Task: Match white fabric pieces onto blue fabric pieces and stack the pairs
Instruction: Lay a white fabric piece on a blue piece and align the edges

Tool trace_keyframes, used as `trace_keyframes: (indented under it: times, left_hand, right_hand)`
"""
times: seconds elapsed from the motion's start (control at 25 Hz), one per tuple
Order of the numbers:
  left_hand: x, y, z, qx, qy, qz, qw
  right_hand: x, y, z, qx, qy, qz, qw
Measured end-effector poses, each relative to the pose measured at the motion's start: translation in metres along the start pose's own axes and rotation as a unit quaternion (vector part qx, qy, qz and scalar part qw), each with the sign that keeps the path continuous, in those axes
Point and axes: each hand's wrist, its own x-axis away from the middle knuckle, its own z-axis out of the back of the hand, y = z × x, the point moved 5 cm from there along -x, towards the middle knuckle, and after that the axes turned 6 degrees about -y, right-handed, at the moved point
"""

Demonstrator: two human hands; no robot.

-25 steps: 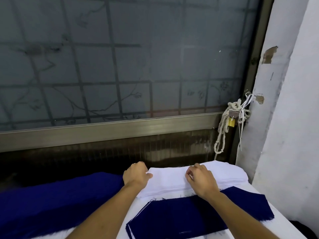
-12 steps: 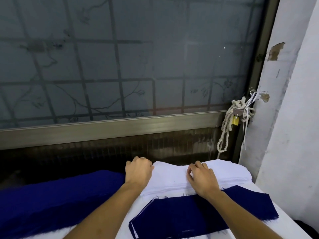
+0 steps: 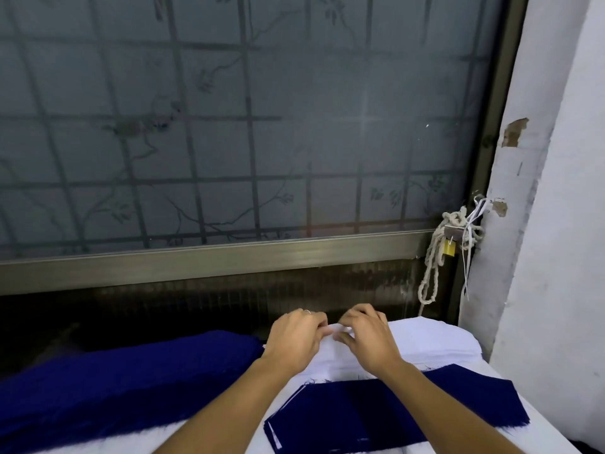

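A stack of white fabric pieces [image 3: 429, 342] lies at the far right of the table, against the wall. My left hand [image 3: 294, 339] and my right hand [image 3: 370, 339] rest on the stack's far left part, fingertips close together, pinching the edge of the top white piece [image 3: 337, 329]. In front of the stack lies a blue fabric piece [image 3: 376, 414] on a small pile with white edges showing at its left side. My forearms cross over this pile. A large heap of blue fabric [image 3: 114, 385] fills the left of the table.
A frosted window with a metal frame [image 3: 229, 257] stands just behind the table. A knotted white rope with a brass padlock [image 3: 449, 249] hangs at the window's right end. A white wall [image 3: 556, 290] closes off the right side.
Both hands have come together from the two sides of the white stack toward its far edge, and their fingertips now pinch the top piece. The camera has tilted slightly.
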Motion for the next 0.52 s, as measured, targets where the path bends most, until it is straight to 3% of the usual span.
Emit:
trace_keyframes:
  times: [0.12,0.4,0.52]
  left_hand:
    - [0.014,-0.018,0.028,0.055,0.040,0.040,0.997]
    - [0.081,-0.078,0.089,0.128,0.083,0.151,0.977]
    - [0.120,-0.101,0.112,0.143,0.110,0.184,0.966]
  right_hand:
    - [0.010,0.006,0.019,-0.033,-0.024,-0.045,0.998]
    - [0.048,-0.013,0.061,-0.012,-0.027,-0.043,0.999]
    - [0.072,-0.019,0.063,0.003,-0.076,-0.059,0.995]
